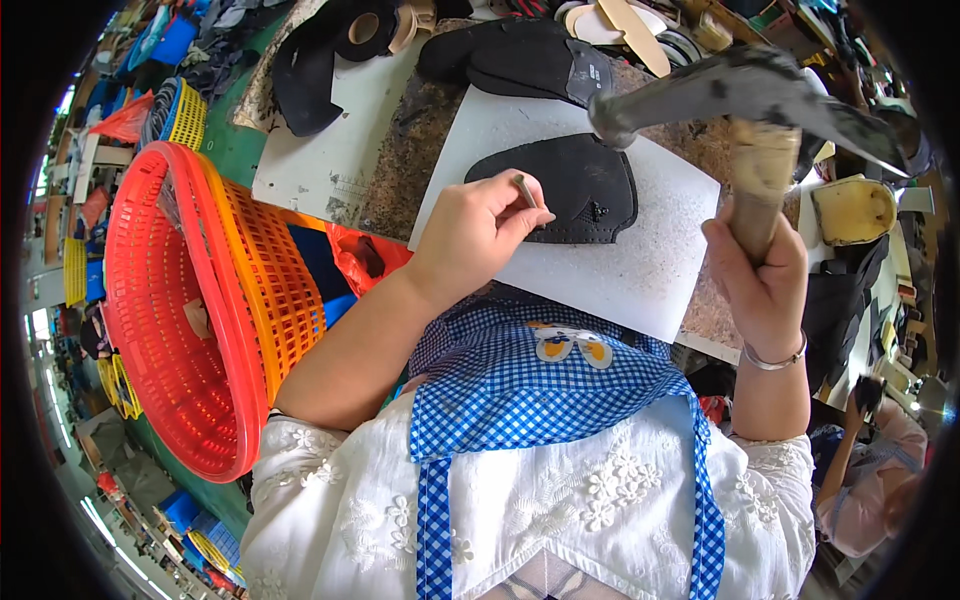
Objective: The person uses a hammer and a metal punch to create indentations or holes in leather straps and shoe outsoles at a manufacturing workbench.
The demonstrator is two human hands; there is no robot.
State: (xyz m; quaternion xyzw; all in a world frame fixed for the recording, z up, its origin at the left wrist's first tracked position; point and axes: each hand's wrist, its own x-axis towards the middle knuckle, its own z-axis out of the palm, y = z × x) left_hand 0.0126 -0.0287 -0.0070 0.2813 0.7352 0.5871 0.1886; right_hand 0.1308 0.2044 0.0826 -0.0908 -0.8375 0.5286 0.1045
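My left hand (468,228) pinches a short metal punch (523,188) between thumb and fingers, over a flat black shoe-upper piece (585,185). Small holes line that piece's near edge, and a cluster of them shows beside a fold. Under it lies a white board (640,275). Raised to the right of the board, my right hand (762,275) is wrapped round the wooden handle of a hammer (715,90). The worn grey hammer head hangs in the air above the work, one round end towards the left. The punch's lower tip is hidden by my fingers.
More black cut pieces (535,60) are stacked at the back of the worktable (395,160), near a roll of tape (364,30). Nested red and orange plastic baskets (170,320) stand at left. A yellowish block (855,210) sits right. Another person (880,470) is at lower right.
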